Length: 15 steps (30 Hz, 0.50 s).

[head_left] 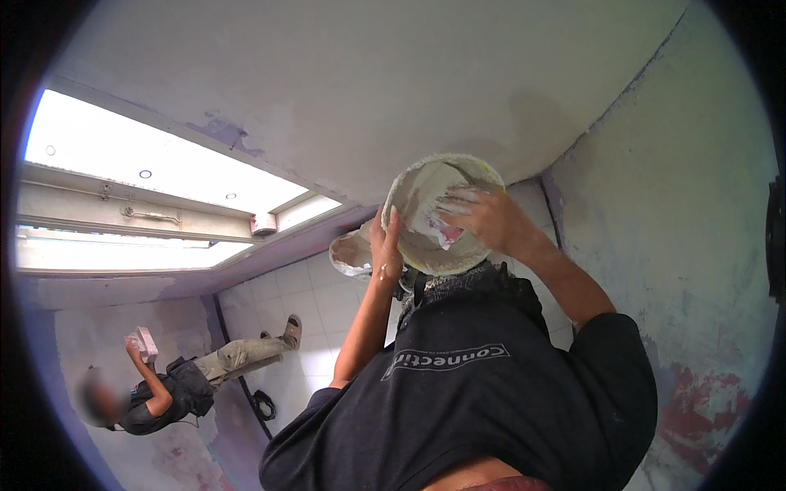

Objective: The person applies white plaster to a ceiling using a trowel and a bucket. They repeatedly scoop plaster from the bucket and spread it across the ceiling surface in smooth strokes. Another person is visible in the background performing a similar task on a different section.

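A round bucket (452,263), its rim and inner wall crusted with white paste, is in front of my chest, its mouth facing me. My left hand (387,247) is closed on the bucket's left rim, the thumb over the edge; white smears mark the hand and wrist. My right hand (483,216) reaches into the mouth from the right, its fingers coated in white paste. Beneath those fingers shows a pink-and-white piece (449,235), which the hand seems to grip; its kind cannot be made out.
Behind the bucket on the left is another paste-smeared container (350,252). A bright window (147,168) with a small can (264,224) on its frame opens at left. Another person (176,385) at lower left holds a pale block (144,344). A dark coil (263,404) lies on the tiled floor (315,315).
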{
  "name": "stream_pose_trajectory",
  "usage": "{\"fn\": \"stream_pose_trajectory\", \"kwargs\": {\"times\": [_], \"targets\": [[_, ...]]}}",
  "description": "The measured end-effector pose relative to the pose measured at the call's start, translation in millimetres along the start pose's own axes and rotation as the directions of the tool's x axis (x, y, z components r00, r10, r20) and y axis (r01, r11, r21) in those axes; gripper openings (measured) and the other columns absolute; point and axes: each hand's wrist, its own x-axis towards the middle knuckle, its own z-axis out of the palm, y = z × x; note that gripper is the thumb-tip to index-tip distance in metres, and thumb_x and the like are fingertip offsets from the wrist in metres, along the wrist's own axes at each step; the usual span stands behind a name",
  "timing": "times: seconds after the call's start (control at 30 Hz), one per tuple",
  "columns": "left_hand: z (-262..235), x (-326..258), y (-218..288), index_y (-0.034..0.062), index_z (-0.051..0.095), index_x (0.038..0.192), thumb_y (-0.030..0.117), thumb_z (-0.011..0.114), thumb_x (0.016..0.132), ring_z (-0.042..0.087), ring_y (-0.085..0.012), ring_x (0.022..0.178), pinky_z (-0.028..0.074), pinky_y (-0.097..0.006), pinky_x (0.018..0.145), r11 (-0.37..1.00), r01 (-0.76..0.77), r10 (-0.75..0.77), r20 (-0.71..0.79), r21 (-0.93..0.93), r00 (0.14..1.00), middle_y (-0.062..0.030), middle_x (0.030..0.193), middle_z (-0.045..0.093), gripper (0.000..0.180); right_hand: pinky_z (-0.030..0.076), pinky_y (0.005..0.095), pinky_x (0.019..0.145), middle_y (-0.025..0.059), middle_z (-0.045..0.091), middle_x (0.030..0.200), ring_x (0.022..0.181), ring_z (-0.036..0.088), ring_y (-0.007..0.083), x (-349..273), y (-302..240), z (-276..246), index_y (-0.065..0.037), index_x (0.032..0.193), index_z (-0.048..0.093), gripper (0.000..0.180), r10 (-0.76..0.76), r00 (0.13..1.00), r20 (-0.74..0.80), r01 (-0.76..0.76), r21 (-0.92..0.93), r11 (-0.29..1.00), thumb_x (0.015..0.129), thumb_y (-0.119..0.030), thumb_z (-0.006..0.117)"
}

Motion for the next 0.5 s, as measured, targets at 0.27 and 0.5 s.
{"fn": "stream_pose_trajectory", "kwargs": {"times": [0.27, 0.5], "targets": [[0, 0, 3, -0.0066, 0.051, 0.121, 0.044, 0.051, 0.09, 0.051, -0.0217, 0.104, 0.038, -0.034, 0.093, 0.991, -0.091, 0.098, -0.071, 0.1, 0.993, -0.0164, 0.11, 0.059, 0.06, 0.053, 0.0397, 0.075, 0.0122, 0.068, 0.096, 0.086, 0.066, 0.0289, -30, -15, 16, -0.015, 0.107, 0.068, 0.026, 0.234, 0.968, 0.087, -0.25, 0.309, 0.918, 0.084, -0.017, 0.057], [3, 3, 4, -0.0075, 0.051, 0.119, 0.049, 0.052, 0.089, 0.051, -0.0205, 0.102, 0.04, -0.034, 0.091, 0.997, -0.03, 0.021, -0.115, -0.074, 0.993, -0.0147, 0.108, 0.058, 0.064, 0.053, 0.0392, 0.073, 0.0155, 0.067, 0.097, 0.083, 0.066, 0.0327, -25, -10, 6, -0.006, 0.107, 0.067, 0.032, 0.407, 0.912, -0.039, -0.319, 0.557, 0.767, 0.075, -0.004, 0.064]]}}
